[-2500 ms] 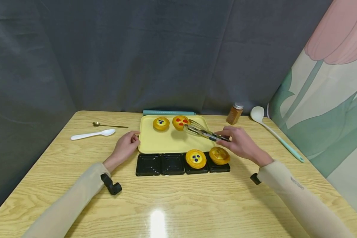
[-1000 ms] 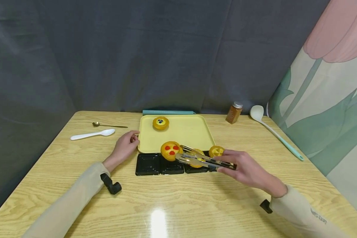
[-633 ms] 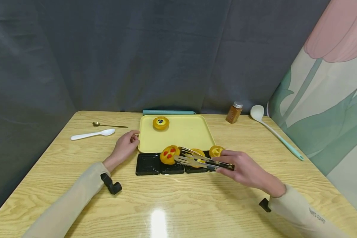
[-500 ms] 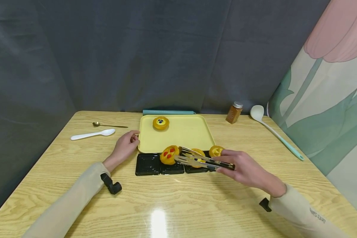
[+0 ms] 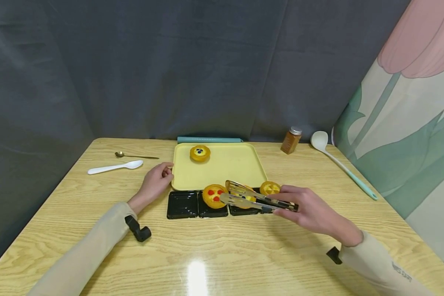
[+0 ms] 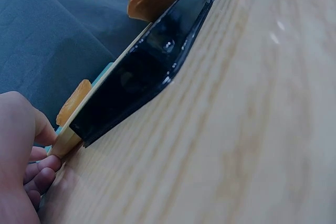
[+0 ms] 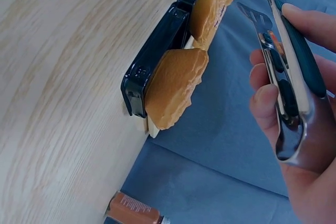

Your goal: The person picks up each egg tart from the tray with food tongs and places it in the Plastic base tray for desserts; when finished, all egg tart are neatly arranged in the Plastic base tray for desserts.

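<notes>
Gripping tongs [image 5: 249, 204], right hand [image 5: 311, 208] holds their parted tips beside red-topped tart [image 5: 212, 201]; contact hard to tell. Tart sits in second black box [image 5: 212, 213] from left, along yellow tray [image 5: 225, 170]'s near edge. Left hand [image 5: 155, 182] pinches tray's left rim, presumably bracing it, near far edge of table [image 5: 148, 263]. Versus half-second ago: tart flatter, box nudged leftward.

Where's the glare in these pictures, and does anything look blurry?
Head view: white glare on the table; left wrist view: glints on the black tray, blurry wood grain; right wrist view: shine on the tongs, lettering on the bottle too soft to read.
</notes>
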The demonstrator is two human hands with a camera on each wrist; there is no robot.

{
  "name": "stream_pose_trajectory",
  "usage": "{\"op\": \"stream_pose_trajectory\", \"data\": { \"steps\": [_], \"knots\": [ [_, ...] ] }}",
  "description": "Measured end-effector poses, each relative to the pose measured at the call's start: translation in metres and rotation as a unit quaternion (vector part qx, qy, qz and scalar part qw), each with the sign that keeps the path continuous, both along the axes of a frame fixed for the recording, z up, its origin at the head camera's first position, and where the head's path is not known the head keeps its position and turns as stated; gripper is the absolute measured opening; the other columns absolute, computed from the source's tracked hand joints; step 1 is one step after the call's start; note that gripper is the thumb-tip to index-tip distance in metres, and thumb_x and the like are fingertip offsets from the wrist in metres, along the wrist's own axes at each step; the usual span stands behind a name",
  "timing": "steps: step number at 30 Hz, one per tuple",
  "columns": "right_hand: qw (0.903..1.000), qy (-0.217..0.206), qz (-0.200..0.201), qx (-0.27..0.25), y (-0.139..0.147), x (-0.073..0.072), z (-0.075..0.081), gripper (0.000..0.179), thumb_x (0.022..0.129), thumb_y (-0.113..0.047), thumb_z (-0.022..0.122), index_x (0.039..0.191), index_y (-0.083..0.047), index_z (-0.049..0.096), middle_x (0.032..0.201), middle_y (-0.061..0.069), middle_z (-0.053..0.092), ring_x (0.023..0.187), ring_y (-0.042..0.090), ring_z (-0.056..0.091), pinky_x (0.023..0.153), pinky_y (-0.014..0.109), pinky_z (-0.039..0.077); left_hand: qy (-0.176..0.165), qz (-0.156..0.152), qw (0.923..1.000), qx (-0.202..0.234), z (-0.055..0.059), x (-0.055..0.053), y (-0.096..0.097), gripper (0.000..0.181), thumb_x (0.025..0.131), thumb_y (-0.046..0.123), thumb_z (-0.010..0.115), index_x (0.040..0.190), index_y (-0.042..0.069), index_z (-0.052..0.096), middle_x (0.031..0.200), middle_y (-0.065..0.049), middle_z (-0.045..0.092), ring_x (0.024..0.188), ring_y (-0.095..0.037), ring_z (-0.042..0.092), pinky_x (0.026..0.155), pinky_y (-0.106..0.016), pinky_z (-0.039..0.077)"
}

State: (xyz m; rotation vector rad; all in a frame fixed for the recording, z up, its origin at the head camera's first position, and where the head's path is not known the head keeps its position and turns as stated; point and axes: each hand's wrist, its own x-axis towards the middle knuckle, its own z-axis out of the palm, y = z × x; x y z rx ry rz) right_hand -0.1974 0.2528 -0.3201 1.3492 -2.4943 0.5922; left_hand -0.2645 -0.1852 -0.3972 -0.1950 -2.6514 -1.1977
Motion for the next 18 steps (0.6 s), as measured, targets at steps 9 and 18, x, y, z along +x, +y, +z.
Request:
{"op": "stream_pose_trajectory", "data": {
  "steps": [9, 18],
  "knots": [
    [0.9995, 0.002, -0.028, -0.013, -0.003, -0.001, 0.002, 0.035, 0.087, -0.017, 0.080, 0.121, -0.010, 0.074, 0.090, -0.012, 0.056, 0.064, 0.001, 0.044, 0.056, 0.020, 0.039, 0.004, 0.002, 1.0000, 0.001, 0.000, -0.001, 0.001, 0.044, 0.092, 0.008, 0.052, 0.133, -0.007, 0.058, 0.101, -0.014, 0.060, 0.091, -0.027, 0.055, 0.082, -0.039, 0.042],
    [0.9964, -0.004, -0.081, -0.024, -0.017, -0.008, 0.005, 0.037, 0.086, -0.022, 0.081, 0.121, -0.012, 0.075, 0.088, -0.008, 0.058, 0.062, 0.003, 0.046, 0.055, 0.023, 0.040, 0.001, 0.004, 1.0000, 0.000, 0.000, 0.000, 0.001, 0.044, 0.092, 0.007, 0.053, 0.133, -0.007, 0.058, 0.101, -0.014, 0.060, 0.091, -0.027, 0.055, 0.082, -0.039, 0.042]
  ]
}}
